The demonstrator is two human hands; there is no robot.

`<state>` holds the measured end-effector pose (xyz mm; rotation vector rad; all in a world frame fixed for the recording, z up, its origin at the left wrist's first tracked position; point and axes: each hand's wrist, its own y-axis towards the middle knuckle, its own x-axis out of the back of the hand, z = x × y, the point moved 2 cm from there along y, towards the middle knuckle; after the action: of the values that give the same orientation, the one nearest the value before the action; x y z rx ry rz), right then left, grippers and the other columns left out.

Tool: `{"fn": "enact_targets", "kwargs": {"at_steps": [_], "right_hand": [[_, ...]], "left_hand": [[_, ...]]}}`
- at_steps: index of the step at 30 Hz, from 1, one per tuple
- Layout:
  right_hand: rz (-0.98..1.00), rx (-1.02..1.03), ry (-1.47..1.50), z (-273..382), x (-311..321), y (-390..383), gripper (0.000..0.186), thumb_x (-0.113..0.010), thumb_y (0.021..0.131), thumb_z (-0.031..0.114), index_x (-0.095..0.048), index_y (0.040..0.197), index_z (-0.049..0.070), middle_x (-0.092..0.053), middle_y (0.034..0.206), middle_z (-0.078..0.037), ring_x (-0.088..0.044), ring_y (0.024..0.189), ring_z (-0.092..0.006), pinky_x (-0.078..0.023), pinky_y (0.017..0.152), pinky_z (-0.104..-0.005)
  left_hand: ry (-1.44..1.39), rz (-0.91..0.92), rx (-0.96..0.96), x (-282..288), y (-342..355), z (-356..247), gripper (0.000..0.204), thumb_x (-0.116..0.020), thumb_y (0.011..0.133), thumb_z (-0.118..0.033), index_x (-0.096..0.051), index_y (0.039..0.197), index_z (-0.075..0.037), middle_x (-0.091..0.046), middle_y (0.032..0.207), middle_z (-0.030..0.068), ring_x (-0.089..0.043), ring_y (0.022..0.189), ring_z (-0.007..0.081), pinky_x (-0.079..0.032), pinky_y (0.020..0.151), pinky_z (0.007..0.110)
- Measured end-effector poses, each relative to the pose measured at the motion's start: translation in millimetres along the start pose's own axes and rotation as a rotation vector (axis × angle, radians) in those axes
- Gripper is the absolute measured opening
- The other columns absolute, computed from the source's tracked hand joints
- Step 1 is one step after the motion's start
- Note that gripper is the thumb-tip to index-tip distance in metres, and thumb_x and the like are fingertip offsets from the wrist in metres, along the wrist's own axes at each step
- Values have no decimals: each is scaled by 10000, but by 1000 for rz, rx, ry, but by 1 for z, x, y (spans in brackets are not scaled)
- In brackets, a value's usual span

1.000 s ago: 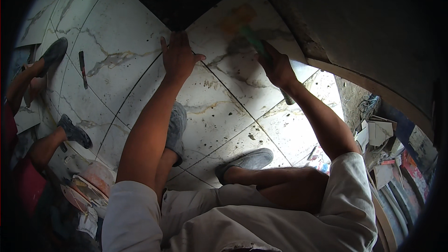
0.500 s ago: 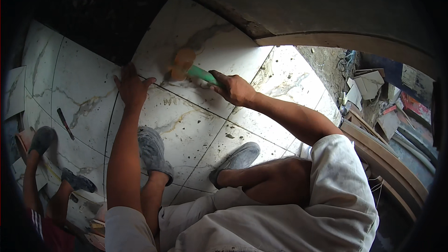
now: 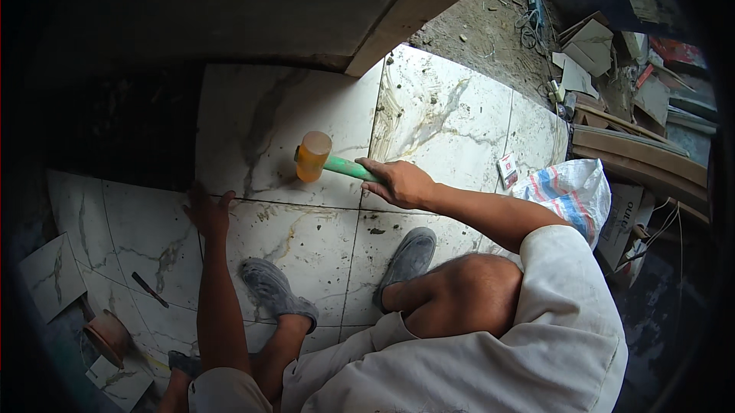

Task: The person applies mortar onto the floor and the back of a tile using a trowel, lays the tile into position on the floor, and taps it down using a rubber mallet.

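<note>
My right hand point(image 3: 406, 185) grips the green handle of a rubber mallet point(image 3: 314, 156) with a translucent amber head. The mallet head is over a large white floor tile point(image 3: 226, 126) with grey veining; whether it touches the surface I cannot tell. My left hand point(image 3: 208, 212) rests with its fingers apart at that tile's near left corner, beside the joint with neighbouring tiles. Crumbs of dirt lie on the laid tiles point(image 3: 310, 248) around my grey shoes.
A dark untiled patch point(image 3: 122, 130) lies left of the tile, below a dark wall point(image 3: 253, 7). A red-and-black slim tool point(image 3: 149, 289) lies at left. On the right are a striped sack point(image 3: 566, 195), a small packet point(image 3: 507, 171), boards point(image 3: 651, 156) and tile offcuts point(image 3: 591, 45). Another person's shoe point(image 3: 184, 363) shows lower left.
My view has turned, bringing the sack and packet into sight. The mallet head, blurred before, now looks sharp. My left hand stays by the tile corner.
</note>
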<state>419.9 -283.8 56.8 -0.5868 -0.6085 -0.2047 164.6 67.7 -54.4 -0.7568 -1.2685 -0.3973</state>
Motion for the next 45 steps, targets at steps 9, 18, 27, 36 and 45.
{"fn": "enact_targets", "kwargs": {"at_steps": [9, 18, 27, 36, 45], "right_hand": [[92, -26, -87, -21, -32, -24, 478, -498, 957, 421, -441, 1359, 170, -639, 812, -169, -628, 692, -392, -503, 632, -495], [-117, -37, -81, 1, -41, -6, 501, -551, 943, 386, -423, 1392, 204, -627, 809, -148, -622, 644, -367, -506, 570, -467], [-212, 101, -73, 13, -37, 22, 495, -537, 945, 386, -417, 1397, 223, -618, 797, -136, -628, 652, -347, -501, 559, -458], [-32, 122, -281, 17, -44, 40, 508, -523, 947, 357, -391, 1429, 269, -626, 857, -114, -643, 689, -318, -524, 593, -426], [-276, 68, -143, 4, -30, 3, 473, -629, 895, 367, -524, 1321, 191, -639, 814, -117, -649, 695, -310, -515, 577, -406]], "left_hand": [[47, -17, -14, -11, 1, 9, 1026, -441, 785, -775, -347, 1441, 7, -369, 1488, 174, -323, 1396, 313, -248, 1096, 589], [74, 36, 11, -11, 5, 6, 1033, -438, 790, -780, -328, 1454, 3, -371, 1486, 181, -338, 1389, 309, -239, 1103, 587], [47, 13, 25, 1, -1, 5, 1027, -518, 771, -745, -334, 1449, 5, -397, 1466, 186, -368, 1368, 310, -253, 1097, 591], [-60, -47, 42, 13, 0, -8, 988, -675, 721, -634, -367, 1423, -11, -442, 1415, 192, -430, 1312, 322, -273, 1081, 609], [-9, -27, 6, 11, -2, -7, 929, -653, 774, -599, -351, 1427, -13, -404, 1422, 218, -372, 1346, 341, -288, 1068, 615]]}}
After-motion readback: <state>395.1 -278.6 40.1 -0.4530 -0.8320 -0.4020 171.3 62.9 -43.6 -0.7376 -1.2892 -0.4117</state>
